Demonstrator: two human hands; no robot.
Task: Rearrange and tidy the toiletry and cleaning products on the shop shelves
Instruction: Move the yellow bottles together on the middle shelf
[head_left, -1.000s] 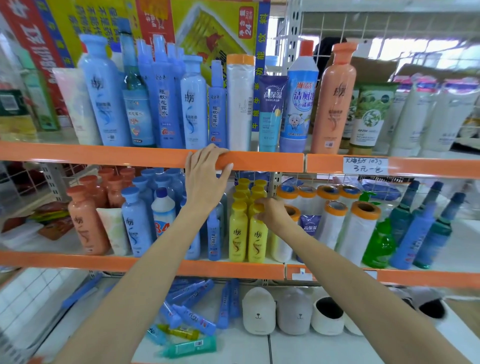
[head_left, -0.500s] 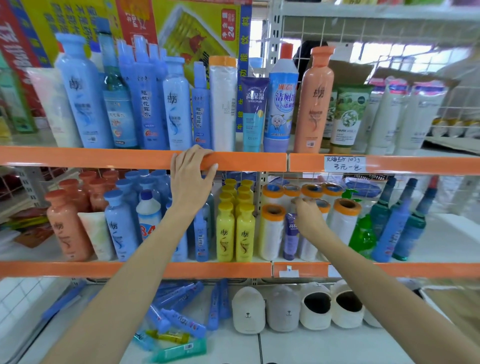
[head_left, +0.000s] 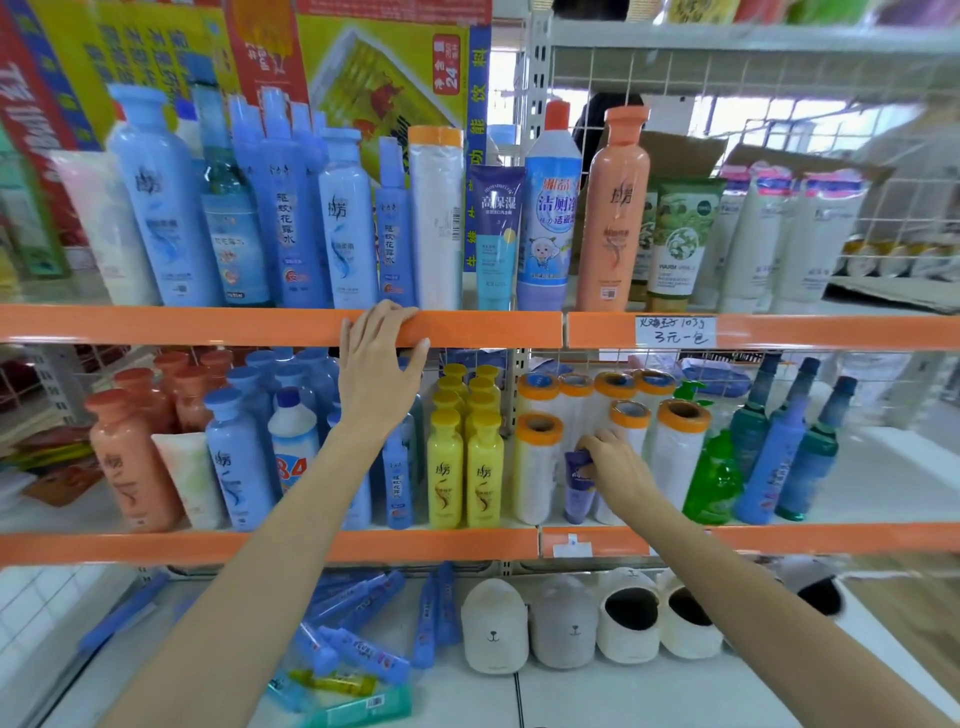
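R hand (head_left: 615, 467) fingers clamped on purple tube (head_left: 579, 488), upright betw rolls; L hand (head_left: 382, 374) fingers spread, draped over shelf edge (head_left: 208, 325), farther off.

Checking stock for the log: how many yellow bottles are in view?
8 yellow bottles: two files of four on the middle shelf, left of the orange-capped rolls; more may hide behind.

— What do we see on the top shelf (head_left: 156, 325)?
— Blue bottles (head_left: 161, 208), tubes, one peach bottle (head_left: 613, 218).
— And our middle shelf (head_left: 130, 545)?
— Yellow bottles (head_left: 465, 467) beside orange-capped rolls (head_left: 537, 467).
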